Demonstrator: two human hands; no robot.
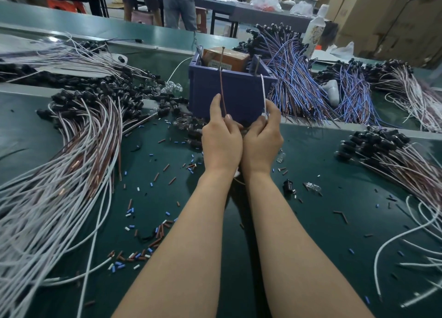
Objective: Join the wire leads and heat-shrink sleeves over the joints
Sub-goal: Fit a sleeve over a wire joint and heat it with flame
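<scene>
1. Two bare hands met just in front of a blue plastic crate (208,88), the left hand (221,140) and the right hand (262,140) pressed side by side.
2. The left hand pinched a brown wire lead (222,90) between thumb and fingers, with the forefinger stretched up beside it. The lead rose upright out of the grip.
3. The right hand pinched a white wire lead (263,90) the same way, upright and just to the right of the brown one, the two apart along their length.
4. Holding both leads upright and parallel probably kept their lower ends lined up for joining. The ends lay hidden behind the fingers, so whether they were twisted or sleeved could not be told.
5. Loose sleeve pieces (153,231) in brown, blue and white lay scattered on the green table (311,174) on the near side of the hands, mostly to their left, seemingly kept within easy reach.
6. Bundles of brown-and-white wires (71,174) fanned out well to the left of the hands, and blue wires (287,73) lay beyond the crate to the right.
</scene>
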